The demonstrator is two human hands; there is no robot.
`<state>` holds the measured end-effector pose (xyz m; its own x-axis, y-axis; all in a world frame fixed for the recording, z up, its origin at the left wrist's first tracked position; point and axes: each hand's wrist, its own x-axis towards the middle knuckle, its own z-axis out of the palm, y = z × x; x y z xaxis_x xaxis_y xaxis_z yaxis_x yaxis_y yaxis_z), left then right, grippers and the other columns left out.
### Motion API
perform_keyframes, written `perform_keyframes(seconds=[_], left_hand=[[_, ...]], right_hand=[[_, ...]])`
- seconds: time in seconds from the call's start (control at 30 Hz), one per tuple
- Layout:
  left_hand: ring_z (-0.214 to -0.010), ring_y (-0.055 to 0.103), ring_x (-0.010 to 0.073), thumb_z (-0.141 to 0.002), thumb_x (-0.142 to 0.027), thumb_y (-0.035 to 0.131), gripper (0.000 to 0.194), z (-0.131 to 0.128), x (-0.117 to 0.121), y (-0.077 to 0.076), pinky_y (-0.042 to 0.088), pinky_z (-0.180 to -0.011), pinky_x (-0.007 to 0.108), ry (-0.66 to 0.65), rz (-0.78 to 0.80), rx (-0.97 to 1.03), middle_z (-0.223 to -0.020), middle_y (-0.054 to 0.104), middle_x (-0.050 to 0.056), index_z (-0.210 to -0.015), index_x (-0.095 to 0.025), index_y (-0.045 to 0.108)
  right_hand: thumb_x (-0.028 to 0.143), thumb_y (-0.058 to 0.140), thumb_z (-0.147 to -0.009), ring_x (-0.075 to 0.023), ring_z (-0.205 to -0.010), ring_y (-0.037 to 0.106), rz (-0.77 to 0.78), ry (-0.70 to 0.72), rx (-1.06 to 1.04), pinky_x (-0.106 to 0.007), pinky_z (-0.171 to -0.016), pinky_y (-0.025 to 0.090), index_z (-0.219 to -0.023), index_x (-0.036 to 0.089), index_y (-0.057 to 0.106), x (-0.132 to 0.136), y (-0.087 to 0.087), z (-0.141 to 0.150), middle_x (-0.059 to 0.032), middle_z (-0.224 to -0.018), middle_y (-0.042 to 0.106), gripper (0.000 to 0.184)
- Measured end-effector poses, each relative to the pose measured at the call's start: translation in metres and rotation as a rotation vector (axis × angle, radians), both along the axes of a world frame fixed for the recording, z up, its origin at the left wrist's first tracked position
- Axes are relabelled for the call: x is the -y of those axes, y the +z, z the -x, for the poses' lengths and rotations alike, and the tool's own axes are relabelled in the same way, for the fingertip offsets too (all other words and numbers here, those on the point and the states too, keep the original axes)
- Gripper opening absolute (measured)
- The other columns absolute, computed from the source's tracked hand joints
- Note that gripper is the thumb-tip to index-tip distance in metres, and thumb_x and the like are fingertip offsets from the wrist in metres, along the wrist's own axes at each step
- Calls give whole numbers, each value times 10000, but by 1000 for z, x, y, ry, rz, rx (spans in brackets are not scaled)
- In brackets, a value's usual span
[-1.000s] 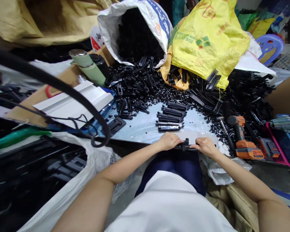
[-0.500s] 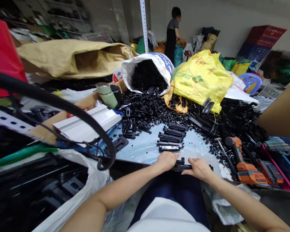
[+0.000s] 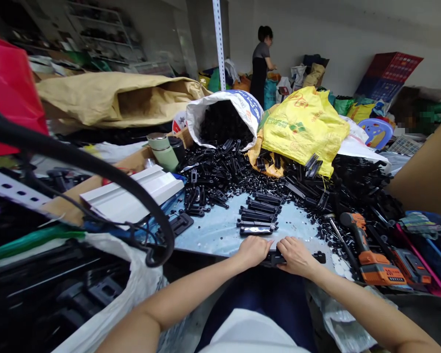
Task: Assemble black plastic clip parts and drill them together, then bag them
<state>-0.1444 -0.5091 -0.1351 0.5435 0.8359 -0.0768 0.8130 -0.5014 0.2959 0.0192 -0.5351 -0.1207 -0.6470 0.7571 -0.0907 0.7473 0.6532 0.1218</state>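
At the table's near edge, a long black plastic part [image 3: 272,258] lies between my two hands. My left hand [image 3: 254,250] is closed around its left portion, thumb pointing right. Closed over its middle is my right hand [image 3: 296,256], whose fingers cover much of it; a black end [image 3: 319,257] shows to the right. The exact kind of part cannot be made out. Just beyond my hands, several assembled black bar-shaped parts [image 3: 259,215] lie in a row on the pale blue tabletop [image 3: 209,230].
Loose black parts and small screws [image 3: 242,181] heap up behind the row, below a white sack [image 3: 194,120] and a yellow sack [image 3: 301,127]. An orange cordless drill [image 3: 375,264] and a hammer [image 3: 343,242] lie right. A black cable [image 3: 132,181] arches on the left. A person [image 3: 261,63] stands far back.
The camera view has tilted up, bringing the room and the person into sight. My right hand has moved left along the black part, closer to my left hand.
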Motion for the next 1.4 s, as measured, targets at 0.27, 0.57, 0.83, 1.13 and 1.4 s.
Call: perform_keyframes(seconds=[0.27, 0.57, 0.83, 1.13, 1.4], left_hand=[[-734, 644, 201, -933, -362, 273, 488, 7, -7, -8, 470, -667, 288, 34, -67, 60, -762, 690, 117, -797, -135, 683], [-508, 512, 141, -914, -484, 12, 676, 41, 35, 2, 397, -536, 261, -475, -200, 639, -508, 541, 49, -642, -183, 554], [-460, 476, 116, -905, -496, -21, 650, 25, 88, 14, 394, -554, 271, -362, -116, 1065, -454, 501, 12, -604, -202, 475], [-749, 600, 156, -899, -549, 29, 644, 0, 78, -7, 461, -671, 280, -390, -402, 1245, -808, 628, 69, -1150, -210, 516], [-719, 614, 208, -807, -677, 301, 715, 28, 13, -51, 517, -643, 337, -417, -645, 494, -836, 632, 109, -1227, -119, 457]], right_hand=[[640, 494, -762, -210, -741, 566, 63, -40, -69, -299, -626, 366, -867, 153, 569, -5, 13, -20, -87, -790, 617, 504], [661, 1, -831, -120, -450, 425, 100, 188, -439, -279, -478, 240, -572, 193, 474, 47, 32, -37, -25, -477, 472, 714], [509, 68, -925, -105, -379, 350, 229, 417, -1185, -261, -428, 268, -573, 220, 357, 68, 0, 11, 31, -416, 341, 540], [500, 248, -874, -242, -931, 553, -326, -136, -1477, -433, -760, 448, -1043, 292, 457, 52, -86, 58, -68, -981, 564, 340], [337, 496, -839, -228, -975, 550, -608, -247, -851, -395, -811, 440, -1070, 227, 514, -9, -40, -39, -88, -1064, 582, 256]])
